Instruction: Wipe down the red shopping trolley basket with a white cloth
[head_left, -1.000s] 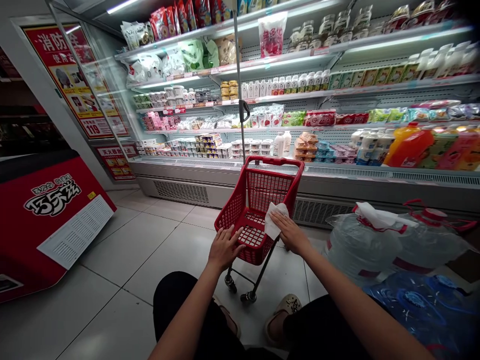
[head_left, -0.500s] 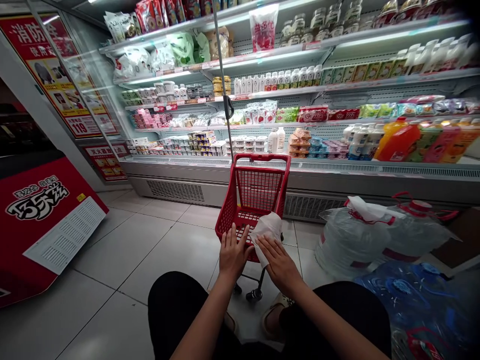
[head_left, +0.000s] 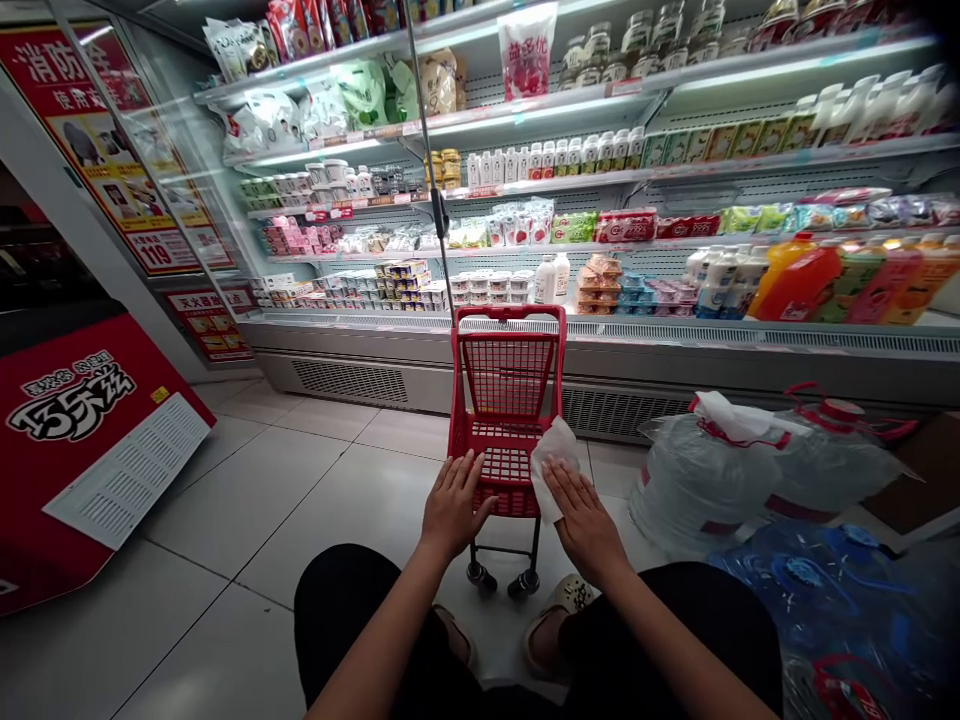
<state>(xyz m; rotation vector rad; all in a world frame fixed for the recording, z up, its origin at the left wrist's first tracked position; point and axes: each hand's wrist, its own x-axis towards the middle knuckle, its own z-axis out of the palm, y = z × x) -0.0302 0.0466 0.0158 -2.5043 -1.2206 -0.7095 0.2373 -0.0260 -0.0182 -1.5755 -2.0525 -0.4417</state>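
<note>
A small red plastic shopping cart (head_left: 506, 372) with a lattice basket stands before my knees, its dark wheels on the tiles. My left hand (head_left: 452, 508) lies along the basket's near left side, fingers stretched out and holding nothing. On the other side, my right hand (head_left: 583, 518) keeps a white wipe (head_left: 553, 450) flat under its extended fingers, at the basket's right side wall. The palm and thumb of that hand are mostly hidden, as is the wall behind the wipe.
A refrigerated shelf case (head_left: 360, 345) with dairy and drinks runs behind the cart. A red freezer (head_left: 97, 430) stands at left on the tiled floor (head_left: 247, 500). Large water jugs (head_left: 701, 475) and blue-capped bottles (head_left: 810, 590) crowd the right.
The cart has turned, its top swinging slightly left and its front squaring toward me. My left hand has shifted left; my right hand and the wipe have moved right.
</note>
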